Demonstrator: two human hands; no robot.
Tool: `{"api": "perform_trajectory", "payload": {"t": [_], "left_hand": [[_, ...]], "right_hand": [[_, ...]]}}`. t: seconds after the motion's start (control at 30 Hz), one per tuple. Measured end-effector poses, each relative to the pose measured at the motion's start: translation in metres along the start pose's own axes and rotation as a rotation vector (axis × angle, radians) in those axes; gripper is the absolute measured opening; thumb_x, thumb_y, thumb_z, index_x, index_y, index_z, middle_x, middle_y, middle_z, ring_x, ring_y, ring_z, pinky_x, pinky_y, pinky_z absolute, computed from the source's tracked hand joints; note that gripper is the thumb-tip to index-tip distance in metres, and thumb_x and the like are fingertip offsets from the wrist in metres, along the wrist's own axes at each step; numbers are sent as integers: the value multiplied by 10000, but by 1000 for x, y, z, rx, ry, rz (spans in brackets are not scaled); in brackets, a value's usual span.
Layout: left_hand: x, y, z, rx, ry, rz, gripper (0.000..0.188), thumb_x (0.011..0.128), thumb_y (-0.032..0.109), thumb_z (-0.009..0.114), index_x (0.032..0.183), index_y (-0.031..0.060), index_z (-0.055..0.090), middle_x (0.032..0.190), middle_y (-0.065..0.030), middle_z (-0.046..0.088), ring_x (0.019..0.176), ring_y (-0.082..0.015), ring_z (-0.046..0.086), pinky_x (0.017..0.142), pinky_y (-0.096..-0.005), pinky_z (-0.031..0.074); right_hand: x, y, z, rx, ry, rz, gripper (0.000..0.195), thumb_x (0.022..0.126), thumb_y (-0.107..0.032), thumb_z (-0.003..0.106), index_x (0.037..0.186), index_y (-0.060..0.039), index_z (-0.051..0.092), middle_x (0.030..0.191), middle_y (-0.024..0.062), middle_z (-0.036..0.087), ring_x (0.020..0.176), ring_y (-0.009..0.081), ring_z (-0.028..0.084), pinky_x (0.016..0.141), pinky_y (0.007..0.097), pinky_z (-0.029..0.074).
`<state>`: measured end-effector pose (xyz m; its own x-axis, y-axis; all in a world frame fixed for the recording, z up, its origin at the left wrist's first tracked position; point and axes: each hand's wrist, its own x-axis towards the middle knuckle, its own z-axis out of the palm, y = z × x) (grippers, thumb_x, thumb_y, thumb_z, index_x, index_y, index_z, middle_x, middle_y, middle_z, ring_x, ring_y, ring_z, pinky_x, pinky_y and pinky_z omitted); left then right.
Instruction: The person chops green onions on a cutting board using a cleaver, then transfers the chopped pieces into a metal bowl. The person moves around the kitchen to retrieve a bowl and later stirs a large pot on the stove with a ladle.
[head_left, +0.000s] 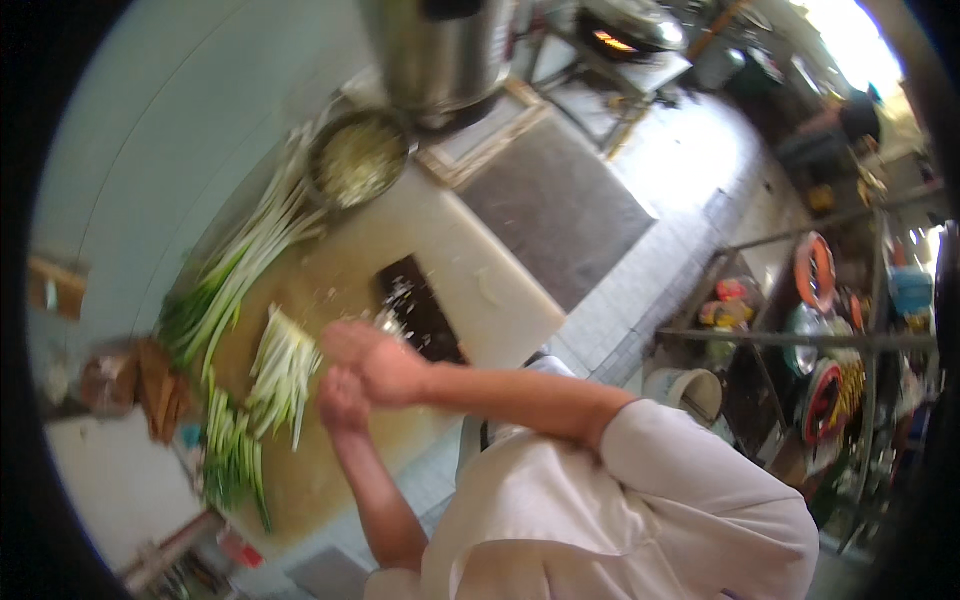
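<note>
My left hand (343, 399) and my right hand (386, 366) are close together over a worn cutting board (300, 495). The left fingers look curled, but blur hides whether either hand holds anything. Just beyond the right hand, a dark, flat cleaver-like blade (442, 319) lies on the board with pale chopped bits on it. A bundle of cut spring onion stalks (289, 367) is beside my hands, with greener cut lengths (232, 450) below it. Long spring onions (247, 262) lie along the board's far side. Near them, a round metal bowl (360, 161) contains pale chopped pieces.
A tall metal pot (442, 60) stands past the bowl. A grey slab (555, 210) adjoins the board. At the upper right, a stove (622, 45) glows under a pan. A metal rack (787, 339) with basins and packets and a white bucket (686, 394) are on the right.
</note>
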<state>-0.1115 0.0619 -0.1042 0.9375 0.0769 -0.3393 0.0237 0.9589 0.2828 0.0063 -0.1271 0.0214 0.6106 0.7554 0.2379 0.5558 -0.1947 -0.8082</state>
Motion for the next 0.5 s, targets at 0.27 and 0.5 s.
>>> {"api": "perform_trajectory", "payload": {"t": [0.27,0.5], "left_hand": [[16,-3,107,498,458,90,472,946,371,474,1287,45,453,1252,-139,554,1040,-309,586,869,-515,479],[67,-148,234,944,605,533,403,915,271,543,1214,0,550,1127,-108,619,1069,-235,570,912,-355,460]], "right_hand": [[-26,40,-31,-46,91,-191,447,878,-369,572,1221,-83,553,1334,114,489,1230,349,461,994,516,369],[-142,138,-180,-117,-299,163,119,833,-183,574,856,-72,613,842,133,640,808,328,642,665,437,505]]}}
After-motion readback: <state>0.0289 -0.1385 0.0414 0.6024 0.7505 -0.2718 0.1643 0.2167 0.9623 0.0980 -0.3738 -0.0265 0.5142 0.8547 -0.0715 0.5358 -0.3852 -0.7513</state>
